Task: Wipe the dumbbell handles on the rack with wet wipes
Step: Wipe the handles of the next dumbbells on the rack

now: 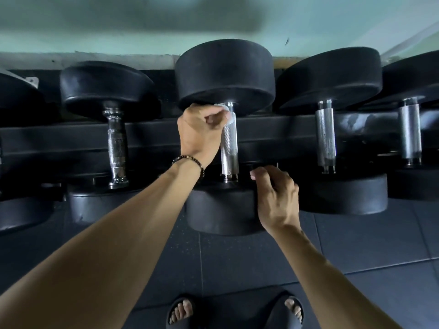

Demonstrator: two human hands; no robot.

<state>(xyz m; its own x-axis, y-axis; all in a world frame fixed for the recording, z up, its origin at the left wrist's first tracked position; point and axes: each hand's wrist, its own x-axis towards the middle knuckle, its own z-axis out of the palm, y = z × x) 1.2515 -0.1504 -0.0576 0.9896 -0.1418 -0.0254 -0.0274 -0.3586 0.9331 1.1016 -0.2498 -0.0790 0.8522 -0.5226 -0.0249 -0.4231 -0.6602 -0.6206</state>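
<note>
while the left hand (200, 129) curls its fingers round a small white wipe (225, 110), it presses that wipe against the far end of the middle handle (229, 148), just under the far head (225, 74) of the middle dumbbell. only a scrap of the wipe shows, between the fingertips and the steel. a dark bead bracelet (190, 161) sits on the left wrist.

the right hand (276, 195) is lower and to the right, beside the near end of the same handle and over the near head (221, 210). its fingers are bent loosely and nothing can be seen in them; whether the fingertips touch the dumbbell cannot be told, since that area is very dark.

the middle dumbbell lies on the black rack (154, 138) with its knurled silver handle running away from the person, one round black head far and one near. on its left lies a dumbbell with a thinner, shiny, contoured handle (116, 148). on its right lie two more with straight knurled handles, one next to it (325, 138) and one near the right edge (409, 131). part of another black head shows at the left edge.

behind the rack is a pale green wall (95, 24). below is a dark tiled floor (356, 245), and two feet in black open-toed slides (180, 312) show at the bottom.
</note>
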